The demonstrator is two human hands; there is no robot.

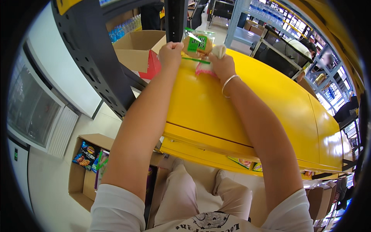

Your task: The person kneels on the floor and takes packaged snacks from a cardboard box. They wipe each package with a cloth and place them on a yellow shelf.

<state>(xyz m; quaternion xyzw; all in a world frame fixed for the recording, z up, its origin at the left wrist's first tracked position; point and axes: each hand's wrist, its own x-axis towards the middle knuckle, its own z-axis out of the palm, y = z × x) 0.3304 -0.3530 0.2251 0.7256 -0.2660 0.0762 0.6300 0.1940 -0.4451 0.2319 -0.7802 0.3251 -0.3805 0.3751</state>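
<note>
At the far end of the yellow shelf board (203,101), a clear plastic snack packet (198,43) with a green label and green edges holds a round, pale brown, biscuit-like piece. My left hand (171,53) pinches its left edge. My right hand (223,65) grips a bunched white cloth (219,51) close to the packet's right side; whether those fingers also hold the packet is unclear. Below the packet hangs a white piece with a pink fringe (205,69), perhaps part of the same cloth. A bangle circles my right wrist.
A dark perforated upright (89,58) rises at the left. Behind it stands an open cardboard box (132,59). Another carton (76,177) with snack bags is on the floor. More packets (242,162) lie on the lower shelf. A person (300,47) bends down at the right.
</note>
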